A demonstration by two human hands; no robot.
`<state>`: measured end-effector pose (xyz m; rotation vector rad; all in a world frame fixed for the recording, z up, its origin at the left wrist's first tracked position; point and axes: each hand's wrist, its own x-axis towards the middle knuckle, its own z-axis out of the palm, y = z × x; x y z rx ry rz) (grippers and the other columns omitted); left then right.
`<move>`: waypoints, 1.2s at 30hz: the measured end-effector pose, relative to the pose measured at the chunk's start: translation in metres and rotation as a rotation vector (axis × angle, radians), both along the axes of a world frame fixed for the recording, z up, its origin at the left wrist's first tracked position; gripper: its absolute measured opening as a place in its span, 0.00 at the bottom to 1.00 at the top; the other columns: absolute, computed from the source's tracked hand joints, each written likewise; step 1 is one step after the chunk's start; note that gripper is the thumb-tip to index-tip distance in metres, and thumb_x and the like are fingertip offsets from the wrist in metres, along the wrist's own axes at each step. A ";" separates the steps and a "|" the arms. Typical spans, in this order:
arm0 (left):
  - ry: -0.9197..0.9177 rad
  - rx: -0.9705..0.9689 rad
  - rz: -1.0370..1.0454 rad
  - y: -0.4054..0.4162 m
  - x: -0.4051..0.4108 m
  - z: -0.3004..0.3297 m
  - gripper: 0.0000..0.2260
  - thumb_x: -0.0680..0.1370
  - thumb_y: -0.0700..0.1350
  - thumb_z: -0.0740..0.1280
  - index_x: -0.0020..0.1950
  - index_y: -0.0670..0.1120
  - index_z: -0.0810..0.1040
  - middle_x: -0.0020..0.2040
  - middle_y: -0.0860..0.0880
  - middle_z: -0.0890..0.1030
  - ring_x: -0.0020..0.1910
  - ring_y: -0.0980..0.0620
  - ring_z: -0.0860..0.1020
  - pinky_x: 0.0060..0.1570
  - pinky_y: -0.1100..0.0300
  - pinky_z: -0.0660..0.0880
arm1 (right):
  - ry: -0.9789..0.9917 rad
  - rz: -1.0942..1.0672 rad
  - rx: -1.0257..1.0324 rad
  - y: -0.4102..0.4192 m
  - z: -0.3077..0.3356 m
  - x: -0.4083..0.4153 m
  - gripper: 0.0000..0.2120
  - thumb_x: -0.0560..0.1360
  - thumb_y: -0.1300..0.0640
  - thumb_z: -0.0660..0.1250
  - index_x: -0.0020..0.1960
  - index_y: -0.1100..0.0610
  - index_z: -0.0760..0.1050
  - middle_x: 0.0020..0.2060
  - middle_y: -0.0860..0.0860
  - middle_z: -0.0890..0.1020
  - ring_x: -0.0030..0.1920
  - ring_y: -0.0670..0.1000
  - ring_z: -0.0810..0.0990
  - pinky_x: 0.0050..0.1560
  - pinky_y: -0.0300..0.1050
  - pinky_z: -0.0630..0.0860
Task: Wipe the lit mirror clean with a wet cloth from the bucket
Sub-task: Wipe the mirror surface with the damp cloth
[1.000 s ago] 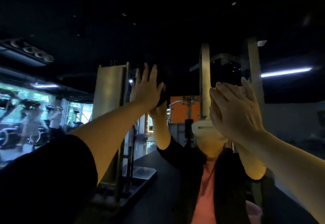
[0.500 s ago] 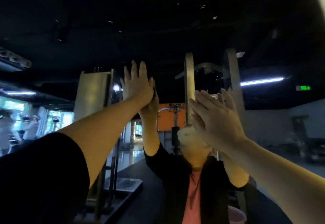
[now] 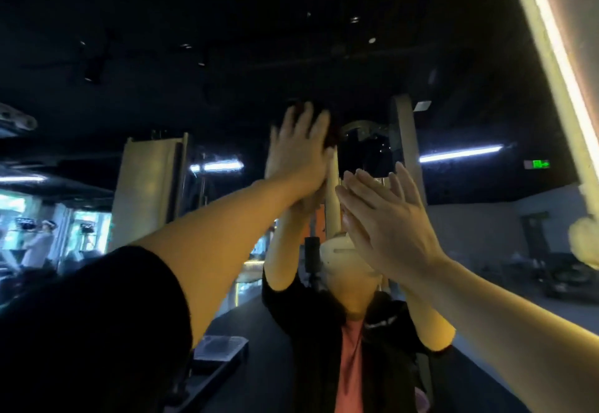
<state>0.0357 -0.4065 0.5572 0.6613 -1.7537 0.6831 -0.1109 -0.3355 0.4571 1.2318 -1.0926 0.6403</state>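
Observation:
The mirror point(image 3: 201, 55) fills the view, and its lit strip point(image 3: 557, 55) runs down the top right edge. My left hand point(image 3: 301, 156) is raised high and presses a dark cloth point(image 3: 331, 135) flat against the glass with straight fingers. Only the cloth's edge shows past my fingertips. My right hand point(image 3: 389, 218) lies flat on the glass just right of and below the left hand, fingers straight, holding nothing. Both hands meet their own reflections. The bucket is not clearly in view.
The glass reflects a person in a black jacket and pink top point(image 3: 350, 364), gym machines point(image 3: 149, 192) and ceiling light tubes point(image 3: 460, 153). A pale fluffy thing point(image 3: 583, 245) sticks out at the mirror's right edge. A dark ledge point(image 3: 220, 351) runs below.
Both hands have slid up and to the right across the glass, the left one with the cloth. The view has turned right, bringing the lit strip into sight.

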 end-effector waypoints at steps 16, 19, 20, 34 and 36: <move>-0.163 0.036 -0.014 -0.022 0.025 -0.112 0.28 0.83 0.55 0.54 0.80 0.55 0.46 0.81 0.51 0.44 0.79 0.47 0.40 0.77 0.42 0.44 | -0.078 -0.048 0.089 0.026 -0.062 -0.004 0.24 0.81 0.49 0.50 0.70 0.55 0.74 0.71 0.52 0.74 0.73 0.54 0.69 0.74 0.70 0.54; 0.146 0.229 -0.012 -0.031 0.035 -0.128 0.28 0.83 0.53 0.54 0.80 0.53 0.46 0.81 0.49 0.44 0.79 0.45 0.40 0.76 0.40 0.45 | -0.112 -0.051 0.099 0.029 -0.089 -0.007 0.23 0.81 0.50 0.52 0.70 0.55 0.75 0.72 0.53 0.72 0.74 0.54 0.68 0.74 0.70 0.53; 0.190 0.253 -0.018 -0.023 0.025 -0.140 0.28 0.84 0.52 0.55 0.80 0.52 0.46 0.81 0.49 0.43 0.79 0.44 0.39 0.76 0.40 0.44 | -0.124 -0.053 0.103 0.030 -0.097 -0.004 0.23 0.80 0.50 0.53 0.69 0.55 0.75 0.72 0.53 0.72 0.74 0.54 0.68 0.74 0.70 0.53; -0.043 0.139 -0.039 -0.009 0.021 -0.236 0.32 0.82 0.52 0.58 0.80 0.51 0.44 0.81 0.46 0.45 0.79 0.41 0.40 0.76 0.41 0.42 | -0.156 -0.079 0.115 0.019 -0.187 0.021 0.23 0.81 0.50 0.54 0.72 0.56 0.72 0.73 0.54 0.70 0.76 0.54 0.61 0.74 0.70 0.51; -0.247 0.018 -0.025 -0.020 0.033 -0.266 0.31 0.81 0.53 0.57 0.79 0.53 0.44 0.81 0.46 0.48 0.79 0.41 0.43 0.75 0.40 0.47 | -0.143 -0.085 0.123 0.017 -0.200 0.022 0.23 0.81 0.50 0.53 0.72 0.56 0.72 0.74 0.54 0.69 0.76 0.55 0.60 0.74 0.71 0.52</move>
